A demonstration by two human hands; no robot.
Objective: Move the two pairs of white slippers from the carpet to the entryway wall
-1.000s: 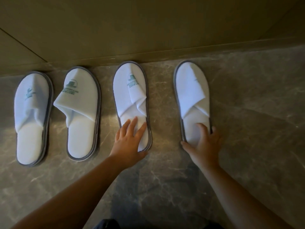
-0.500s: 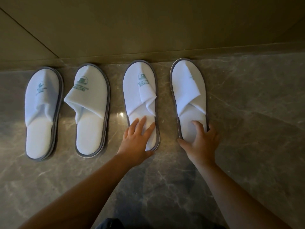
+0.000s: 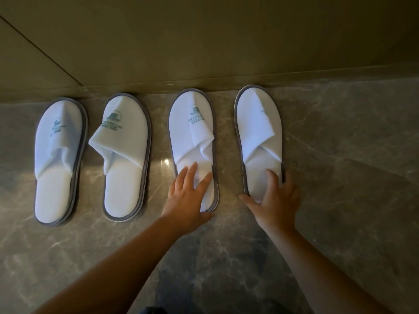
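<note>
All four white slippers sit in a row on the marble floor (image 3: 340,155), toes against the base of the entryway wall (image 3: 226,41): far-left slipper (image 3: 56,159), second slipper (image 3: 127,159), third slipper (image 3: 192,137), far-right slipper (image 3: 258,132). No carpet in view. Task looks nearly done, only final straightening and letting go left, I'd judge. Left hand (image 3: 188,200) lies flat, fingers spread, palm pressing the heel of the third slipper, not gripping it. Right hand (image 3: 276,198) rests open on the heel of the far-right slipper, thumb out on the floor beside the sole, fingers over the heel edge; no closed grasp. Versus half a second ago: the right pair's spacing and both hand poses look much the same, whole row shifted in frame, likely head motion. Versus a second ago: the far-right slipper is closer to the third one, gap narrower
</note>
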